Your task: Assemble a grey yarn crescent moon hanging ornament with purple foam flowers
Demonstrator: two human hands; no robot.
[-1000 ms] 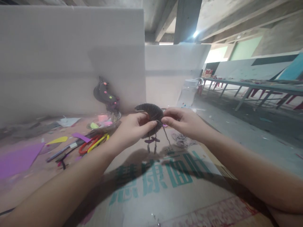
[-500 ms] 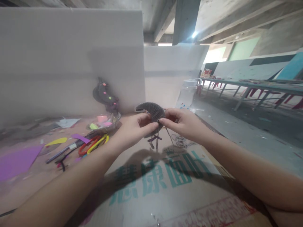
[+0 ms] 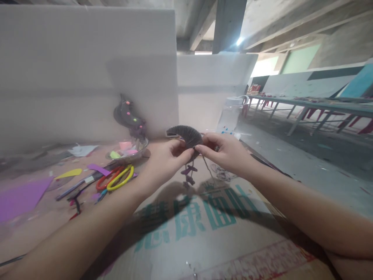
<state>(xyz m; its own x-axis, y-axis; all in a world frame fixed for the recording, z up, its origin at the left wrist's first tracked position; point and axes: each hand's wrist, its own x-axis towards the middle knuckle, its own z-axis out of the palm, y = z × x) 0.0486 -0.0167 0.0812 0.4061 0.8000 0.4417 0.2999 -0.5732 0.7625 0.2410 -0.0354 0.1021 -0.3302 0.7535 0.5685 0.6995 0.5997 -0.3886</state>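
Between my two hands is a dark grey crescent [image 3: 186,133] wound with yarn, its bare pale tip pointing left. My left hand [image 3: 167,155] pinches its lower part with thumb and fingers. Thumb and forefinger of my right hand [image 3: 223,151] close on its right edge, where a strand of yarn [image 3: 208,167] hangs down. Small purple pieces [image 3: 189,170] dangle on threads below the crescent. Loose yarn [image 3: 223,173] lies in a tangle on the printed board under my right hand.
Left of my forearm lie yellow-handled scissors [image 3: 121,178], red-handled scissors [image 3: 108,179] and purple paper [image 3: 25,196]. A clear dish [image 3: 128,155] holds colourful bits. Behind it, a dark crescent with coloured dots [image 3: 128,112] leans against a white panel [image 3: 87,50]. A clear jug [image 3: 230,114] stands at the back right.
The dangling purple pieces have swung and turned slightly. Both hands keep nearly the same hold on the crescent, and the view has shifted a little.
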